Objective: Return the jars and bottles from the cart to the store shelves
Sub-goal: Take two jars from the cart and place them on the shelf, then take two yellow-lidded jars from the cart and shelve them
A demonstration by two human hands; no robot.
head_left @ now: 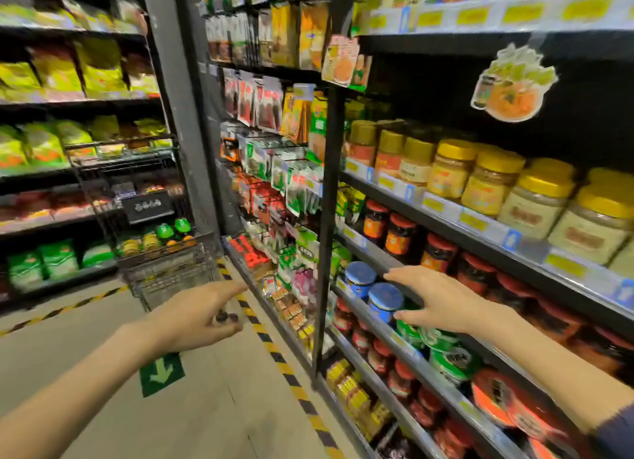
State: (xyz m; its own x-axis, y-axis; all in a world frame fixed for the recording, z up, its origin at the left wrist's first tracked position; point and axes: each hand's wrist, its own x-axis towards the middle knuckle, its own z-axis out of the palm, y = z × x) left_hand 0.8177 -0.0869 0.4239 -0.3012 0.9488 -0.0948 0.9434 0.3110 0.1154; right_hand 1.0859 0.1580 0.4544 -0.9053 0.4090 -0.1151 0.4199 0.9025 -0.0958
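I read right hand point(442, 304) at the right shelf point(456, 402), fingers spread over a green-lidded jar point(411, 331) beside two blue-lidded jars point(384, 299) | left hand point(195, 316) fingers loosely curled, forefinger out | bottles point(168, 234) in cart point(164, 273), far left.

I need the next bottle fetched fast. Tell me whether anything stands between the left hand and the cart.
Nothing visible does. Between the left hand and the cart lies only bare floor. The cart stands apart from the hand, farther down the aisle, with bottles showing in it.
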